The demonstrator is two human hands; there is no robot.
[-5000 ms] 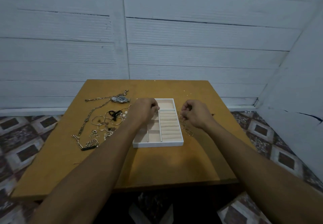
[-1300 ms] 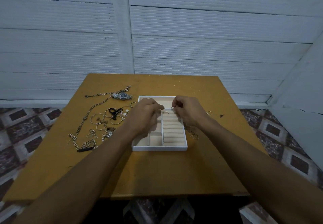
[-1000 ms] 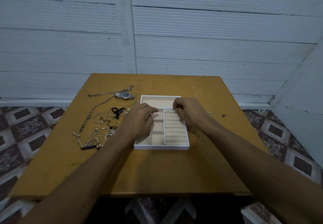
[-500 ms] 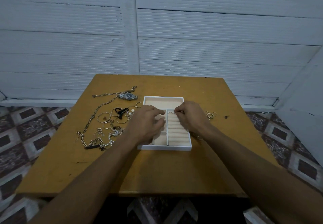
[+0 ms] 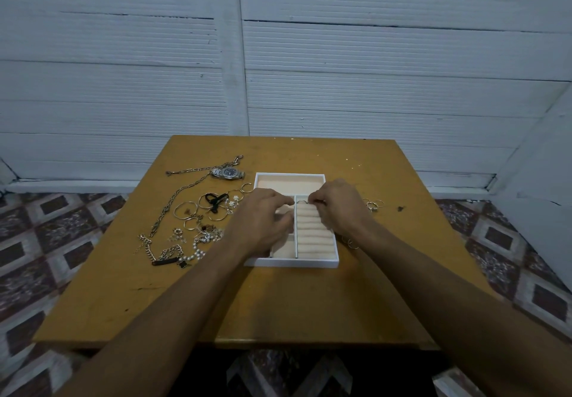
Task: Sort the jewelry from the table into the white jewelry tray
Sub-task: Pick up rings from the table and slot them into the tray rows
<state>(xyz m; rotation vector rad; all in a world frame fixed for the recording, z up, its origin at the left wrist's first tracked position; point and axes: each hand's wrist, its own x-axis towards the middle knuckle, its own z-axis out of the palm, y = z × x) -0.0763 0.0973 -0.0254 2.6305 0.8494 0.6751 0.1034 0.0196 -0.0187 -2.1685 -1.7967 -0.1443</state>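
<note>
The white jewelry tray (image 5: pixel 291 262) sits mid-table, with cream ring rolls on its right side and open compartments at left and back. My right hand (image 5: pixel 339 204) hovers over the far end of the ring rolls, its fingertips pinching a small ring (image 5: pixel 302 202) at the top roll. My left hand (image 5: pixel 263 221) lies over the tray's left compartments with fingers curled, touching the tray; what is under it is hidden. Loose jewelry lies left of the tray: a wristwatch (image 5: pixel 227 173), a long chain (image 5: pixel 178 198), hoop earrings (image 5: pixel 185 211) and a pearl bracelet (image 5: pixel 193 254).
Several small rings (image 5: pixel 373 204) lie on the wooden table (image 5: pixel 278 303) right of the tray, and more rings (image 5: pixel 349 242) near my right wrist. A white panelled wall stands behind the table. Patterned floor tiles show on both sides.
My right hand came from the table right of the tray onto the top of the ring rolls with a ring. My left hand slid a little further over the left compartments.
</note>
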